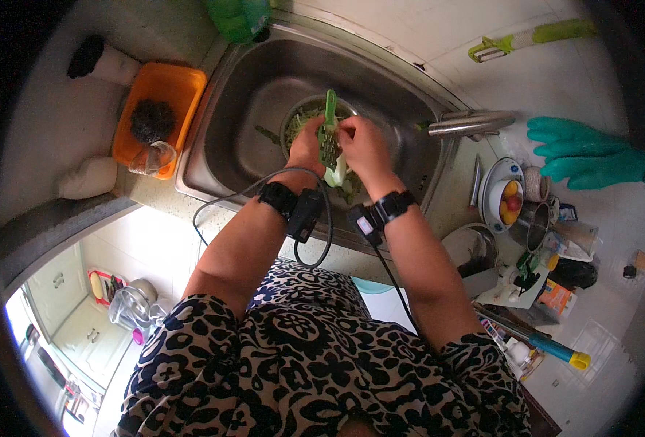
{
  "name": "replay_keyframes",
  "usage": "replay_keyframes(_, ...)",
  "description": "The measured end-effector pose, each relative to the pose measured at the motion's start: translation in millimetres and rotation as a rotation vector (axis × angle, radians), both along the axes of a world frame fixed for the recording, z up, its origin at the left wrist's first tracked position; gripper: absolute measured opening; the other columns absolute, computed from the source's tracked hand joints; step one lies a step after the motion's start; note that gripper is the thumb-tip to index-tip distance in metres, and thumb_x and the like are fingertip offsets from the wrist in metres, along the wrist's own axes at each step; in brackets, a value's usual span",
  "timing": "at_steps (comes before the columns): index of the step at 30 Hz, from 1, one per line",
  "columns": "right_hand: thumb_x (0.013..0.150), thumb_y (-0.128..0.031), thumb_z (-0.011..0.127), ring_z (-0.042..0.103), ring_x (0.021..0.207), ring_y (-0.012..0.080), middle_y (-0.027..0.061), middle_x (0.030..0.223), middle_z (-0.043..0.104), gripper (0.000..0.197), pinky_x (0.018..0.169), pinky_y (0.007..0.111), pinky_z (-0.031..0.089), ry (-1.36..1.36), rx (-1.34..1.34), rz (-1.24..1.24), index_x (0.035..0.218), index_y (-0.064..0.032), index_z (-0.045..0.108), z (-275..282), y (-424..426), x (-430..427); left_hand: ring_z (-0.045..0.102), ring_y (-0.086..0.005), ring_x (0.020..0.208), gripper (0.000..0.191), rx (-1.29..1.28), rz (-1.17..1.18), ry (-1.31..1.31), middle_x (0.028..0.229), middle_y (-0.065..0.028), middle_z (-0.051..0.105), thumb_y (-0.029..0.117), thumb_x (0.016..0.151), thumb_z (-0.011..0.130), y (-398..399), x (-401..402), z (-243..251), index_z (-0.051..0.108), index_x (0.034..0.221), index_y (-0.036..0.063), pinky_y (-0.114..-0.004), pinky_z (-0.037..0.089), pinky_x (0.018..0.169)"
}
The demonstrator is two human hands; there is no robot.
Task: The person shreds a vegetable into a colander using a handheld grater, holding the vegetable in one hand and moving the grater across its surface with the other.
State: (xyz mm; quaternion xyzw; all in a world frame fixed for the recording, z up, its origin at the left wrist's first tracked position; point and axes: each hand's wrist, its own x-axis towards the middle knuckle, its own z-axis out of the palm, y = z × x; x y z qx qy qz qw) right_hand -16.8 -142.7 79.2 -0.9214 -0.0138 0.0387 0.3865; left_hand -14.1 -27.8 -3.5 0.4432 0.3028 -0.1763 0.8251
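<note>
Over the sink, my left hand (306, 146) grips a green handheld grater (328, 146), its handle pointing away from me. My right hand (367, 146) is at the grater's right side, fingers bent and pinched close to its toothed face. Whether anything is between those fingers is hidden. A pale green vegetable piece (335, 176) shows just below the grater's near end, between the two hands. Beneath them, a round bowl (286, 123) holds thin pale green shreds (304, 117). Black straps with cabled devices circle both wrists.
The steel sink (235, 125) surrounds the bowl, with a green scrap (268, 134) on its floor. A faucet (470, 124) reaches in from the right. An orange basin (191, 87) with a scrubber (152, 120) stands left. Right are a fruit bowl (496, 194) and hanging teal gloves (585, 150).
</note>
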Motion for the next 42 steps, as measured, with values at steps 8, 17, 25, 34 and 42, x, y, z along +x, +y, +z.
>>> replay_keyframes(8, 0.074, -0.010, 0.062, 0.060, 0.073, 0.0295, 0.0143, 0.078, 0.060, 0.011, 0.063, 0.035, 0.047, -0.025, -0.058, 0.116, 0.083, -0.0036, 0.060, 12.8, 0.0, -23.7, 0.061, -0.0226, 0.076, 0.030, -0.281, 0.097, 0.270, 0.086, -0.0069, 0.063, 0.029, 0.088, 0.046, 6.8, 8.0, -11.7, 0.057, 0.099, 0.0041, -0.035, 0.050, 0.072)
replay_keyframes(17, 0.073, -0.007, 0.056, 0.055, 0.076, 0.0379, 0.0189, 0.075, 0.056, 0.008, 0.065, 0.047, 0.043, -0.102, -0.052, 0.069, 0.077, 0.0004, 0.056, -7.1, 3.9, 9.2, 0.059, -0.0197, 0.085, 0.031, -0.114, 0.051, 0.208, 0.092, -0.0074, 0.062, 0.031, 0.087, 0.047, -2.6, 7.1, 16.8, 0.057, 0.100, 0.0043, -0.037, 0.050, 0.072)
replay_keyframes(25, 0.079, -0.016, 0.060, 0.060, 0.087, 0.0313, 0.0205, 0.093, 0.061, 0.023, 0.071, 0.039, 0.048, 0.156, 0.052, -0.252, 0.094, 0.0004, 0.062, -24.4, -52.7, 24.2, 0.056, -0.0259, 0.092, 0.041, -0.222, 0.019, 0.181, 0.106, -0.0104, 0.057, 0.033, 0.086, 0.049, -3.4, 3.3, 25.8, 0.051, 0.116, 0.0065, -0.041, 0.048, 0.070)
replay_keyframes(34, 0.080, -0.026, 0.061, 0.054, 0.100, 0.0361, 0.0221, 0.110, 0.055, 0.052, 0.083, 0.041, 0.044, 0.289, -0.211, 0.049, 0.119, 0.0039, 0.045, -57.5, -36.9, -32.2, 0.058, -0.0259, 0.088, 0.032, -0.060, -0.092, -0.043, 0.101, -0.0107, 0.060, 0.031, 0.090, 0.044, 26.8, 5.9, 44.9, 0.054, 0.108, 0.0071, -0.041, 0.050, 0.071)
replay_keyframes(42, 0.071, -0.027, 0.067, 0.046, 0.111, 0.0362, 0.0246, 0.120, 0.046, 0.076, 0.090, 0.039, 0.039, 0.541, -0.090, 0.033, 0.131, 0.0019, 0.029, -79.7, -3.7, -30.6, 0.059, -0.0250, 0.080, 0.033, -0.379, 0.103, 0.283, 0.091, -0.0106, 0.060, 0.031, 0.090, 0.044, 48.9, 17.3, 22.5, 0.053, 0.104, 0.0031, -0.041, 0.051, 0.067)
